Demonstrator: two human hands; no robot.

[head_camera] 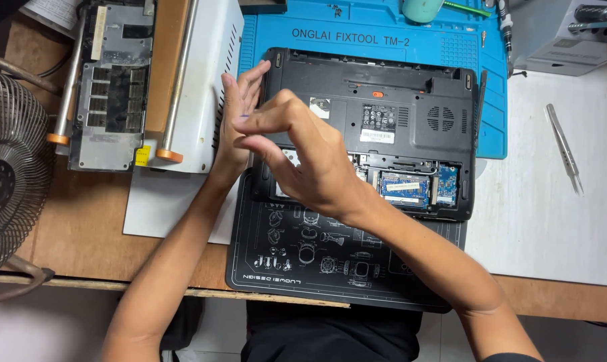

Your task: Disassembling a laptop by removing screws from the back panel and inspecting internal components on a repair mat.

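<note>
The left hand (239, 110) is held flat, fingers pressed together and pointing away from the body, its fingertips touching the near-left corner of an upturned black laptop (410, 114). The right hand (303, 157) hovers just beside it, over the laptop's left part, thumb and forefinger curled toward each other; whether they pinch anything cannot be told. The laptop lies under both hands on a black mat (296, 258) on the counter (82, 228). Tweezers (563, 147) lie well right of the right hand.

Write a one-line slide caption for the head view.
Two bare hands, left hand and right hand, over an upturned opened laptop on repair mats.
</note>
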